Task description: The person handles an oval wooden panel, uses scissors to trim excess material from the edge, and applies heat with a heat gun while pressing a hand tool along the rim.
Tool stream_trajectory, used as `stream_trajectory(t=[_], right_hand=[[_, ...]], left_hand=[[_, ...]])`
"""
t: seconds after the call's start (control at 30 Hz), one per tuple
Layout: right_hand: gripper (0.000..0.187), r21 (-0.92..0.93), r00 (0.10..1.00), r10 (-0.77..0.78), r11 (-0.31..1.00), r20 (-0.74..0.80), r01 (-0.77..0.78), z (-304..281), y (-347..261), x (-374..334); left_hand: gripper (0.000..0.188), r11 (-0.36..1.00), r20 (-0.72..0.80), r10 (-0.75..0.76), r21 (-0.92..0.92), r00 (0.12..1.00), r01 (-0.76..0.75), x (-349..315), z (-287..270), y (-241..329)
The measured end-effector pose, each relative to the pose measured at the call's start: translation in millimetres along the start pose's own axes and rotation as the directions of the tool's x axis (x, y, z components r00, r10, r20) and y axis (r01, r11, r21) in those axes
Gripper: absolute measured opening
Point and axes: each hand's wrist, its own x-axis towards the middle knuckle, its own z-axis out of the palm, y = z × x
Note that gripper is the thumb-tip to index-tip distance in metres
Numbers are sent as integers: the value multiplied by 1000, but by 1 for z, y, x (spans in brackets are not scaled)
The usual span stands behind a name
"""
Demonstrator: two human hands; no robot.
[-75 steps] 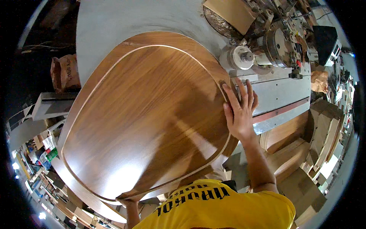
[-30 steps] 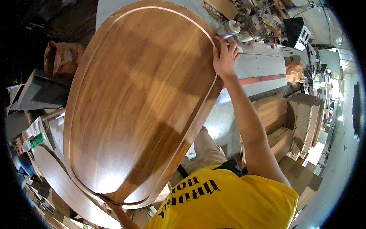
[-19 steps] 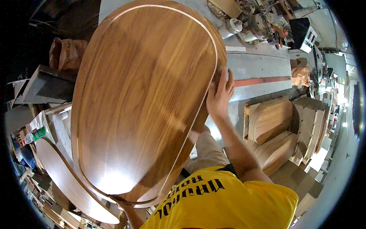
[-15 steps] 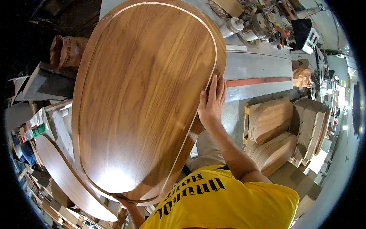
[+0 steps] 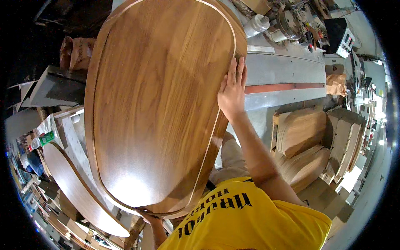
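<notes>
Across the front of the person's yellow shirt (image 5: 271, 218) runs bold black lettering (image 5: 237, 201) in an ornate, angular style, set in two lines and seen upside down from above. The brown paper bag (image 5: 81, 54) on the left bears a line of dark print, too small and skewed to make out, and the clear bottle (image 5: 36, 143) below it wears a green label (image 5: 46, 138) whose pale marks are blurred. On the right, a dark triangular sign (image 5: 337, 67) shows beside the brown wrapping paper, its detail indistinct.

Right hand (image 5: 233, 91) flat, palm down
</notes>
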Motion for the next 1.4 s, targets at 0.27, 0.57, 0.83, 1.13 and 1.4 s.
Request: stream_trajectory(t=[0.27,0.57,0.83,1.13,1.4], right_hand=[[59,-35,993,-105,994,-47,103,15,18,36],[55,-96,962,-205,977,-183,190,27,39,81],[62,-241,960,-218,955,-173,173,7,34,30],[63,-356,997,13,934,-77,-40,-10,38,-16],[56,-446,987,-76,895,-144,4,-5,77,24]], left_hand=[[80,767,187,282,545,941,-338,123,4,170],[71,760,346,192,539,918,-362,100,175,206],[75,787,398,163,499,903,-362,43,188,145],[64,883,364,98,397,926,-250,-11,196,81],[64,900,337,45,395,940,-185,-53,193,28]])
